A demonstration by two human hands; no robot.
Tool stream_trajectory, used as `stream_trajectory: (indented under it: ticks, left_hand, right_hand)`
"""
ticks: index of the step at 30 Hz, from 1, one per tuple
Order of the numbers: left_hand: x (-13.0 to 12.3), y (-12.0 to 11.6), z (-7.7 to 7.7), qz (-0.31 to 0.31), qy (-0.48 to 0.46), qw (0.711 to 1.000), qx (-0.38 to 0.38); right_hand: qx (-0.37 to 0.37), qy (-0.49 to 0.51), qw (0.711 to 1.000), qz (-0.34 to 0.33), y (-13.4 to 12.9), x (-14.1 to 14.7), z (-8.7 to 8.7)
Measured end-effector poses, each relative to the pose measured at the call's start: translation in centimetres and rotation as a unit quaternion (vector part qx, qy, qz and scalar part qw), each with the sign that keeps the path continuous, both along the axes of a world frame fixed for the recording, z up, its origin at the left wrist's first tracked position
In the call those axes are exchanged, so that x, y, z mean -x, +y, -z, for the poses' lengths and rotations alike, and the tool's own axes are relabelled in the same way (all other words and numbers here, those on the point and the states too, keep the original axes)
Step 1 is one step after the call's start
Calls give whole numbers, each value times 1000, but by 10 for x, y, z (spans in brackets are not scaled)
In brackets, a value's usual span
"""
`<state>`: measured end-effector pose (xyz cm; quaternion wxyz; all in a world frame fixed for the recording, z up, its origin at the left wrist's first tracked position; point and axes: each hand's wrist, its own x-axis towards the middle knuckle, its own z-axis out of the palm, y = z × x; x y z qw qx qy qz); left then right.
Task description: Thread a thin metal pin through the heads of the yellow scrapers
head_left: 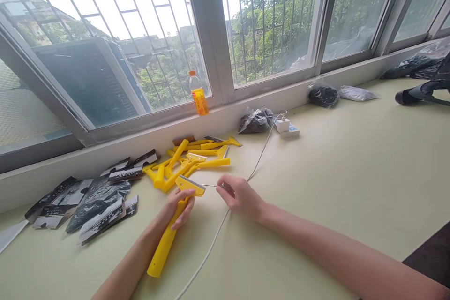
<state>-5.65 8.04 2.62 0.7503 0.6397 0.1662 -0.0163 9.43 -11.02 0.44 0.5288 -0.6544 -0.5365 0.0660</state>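
Note:
My left hand (181,206) is closed around a yellow scraper (164,248). Its wide head (190,186) points up and away from me, with a metal edge along the top, and the long handle slants down toward me. To its right, my right hand (241,197) pinches a thin metal rod (209,185), whose far end reaches the side of the scraper head. Fingers hide the rod's other end, so its exact kind is unclear. Just beyond my left hand lies a heap of yellow scrapers (211,164), loosely piled.
Black-and-white packaging (101,206) lies at left. A white cable (211,253) runs under my right hand to a charger (282,124) on a power strip (290,132). Bagged dark items (256,121) sit near the wall. An orange drink bottle (198,96) stands on the sill.

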Motion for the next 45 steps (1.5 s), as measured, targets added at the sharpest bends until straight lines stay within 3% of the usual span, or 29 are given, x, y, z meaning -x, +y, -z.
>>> stream_trajectory:
  ticks: [12,18,24,26,27,29,31,33,36,40,43,45]
  left_hand:
    - [-3,-2,2,-19,-1,999,-49]
    - [-7,-31,-2,-72,19,988,-134]
    - [-6,-60,-8,-46,58,973,-220]
    - [-4,-66,-14,-80,64,945,-311]
    - [-4,-68,-17,-106,55,916,-384]
    - [-3,-75,-23,-142,31,823,-550]
    - [-4,-82,-24,-127,49,725,-675]
    - [-5,-90,-21,-81,114,666,-733]
    - [-7,-99,-12,-32,179,623,-761]
    - [-6,-101,-3,-25,190,587,-787]
    - [-3,-101,2,-41,149,584,-797]
    - [-1,-100,4,-49,128,598,-790]
  right_hand:
    - [-10,6,999,31,1,-2,0]
    - [-26,38,999,6,-1,4,-6]
    - [3,98,995,17,-7,10,-14]
    - [-1,134,991,25,-6,10,-14]
    - [-7,156,987,26,-5,10,-15]
    - [-20,207,978,14,-4,10,-15]
    - [-23,264,964,-3,-3,10,-16]
    - [6,312,950,-18,-3,9,-17]
    - [73,302,950,-17,-4,7,-19]
    - [124,208,970,17,-5,7,-20]
    - [143,158,977,29,-5,8,-19]
    - [149,132,979,34,-4,8,-19]
